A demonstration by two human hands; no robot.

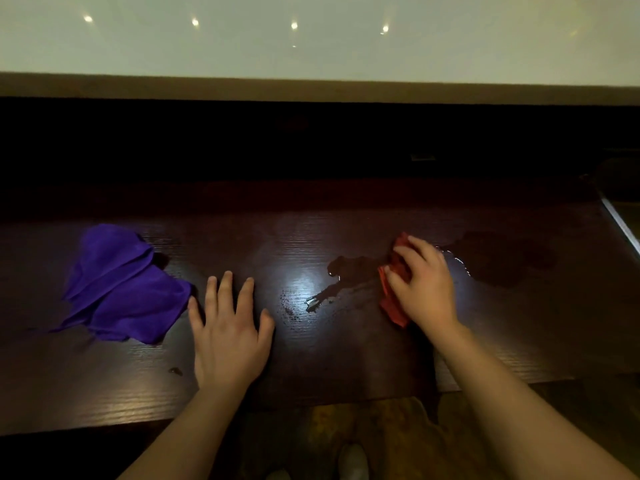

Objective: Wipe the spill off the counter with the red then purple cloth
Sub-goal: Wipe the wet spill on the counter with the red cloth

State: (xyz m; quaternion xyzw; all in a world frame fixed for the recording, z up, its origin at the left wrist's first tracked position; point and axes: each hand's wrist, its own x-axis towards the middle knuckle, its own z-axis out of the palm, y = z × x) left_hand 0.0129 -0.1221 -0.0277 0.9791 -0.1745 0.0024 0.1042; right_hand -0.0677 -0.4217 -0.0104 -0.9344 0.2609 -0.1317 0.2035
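Note:
A dark liquid spill [349, 271] spreads over the dark wooden counter [311, 358], with a further wet patch [498, 261] to the right. My right hand [422, 282] presses a bunched red cloth [389, 299] onto the counter in the middle of the spill; only the cloth's left edge shows past my fingers. The purple cloth [121, 289] lies crumpled at the left of the counter. My left hand [228, 327] rests flat on the wood, fingers spread, just right of the purple cloth and holding nothing.
Small droplets [289, 306] dot the wood left of the spill. A dark raised ledge [311, 150] runs behind the counter, with a pale glossy surface [311, 46] beyond. A metal strip [620, 226] edges the counter's far right. The front edge is near my body.

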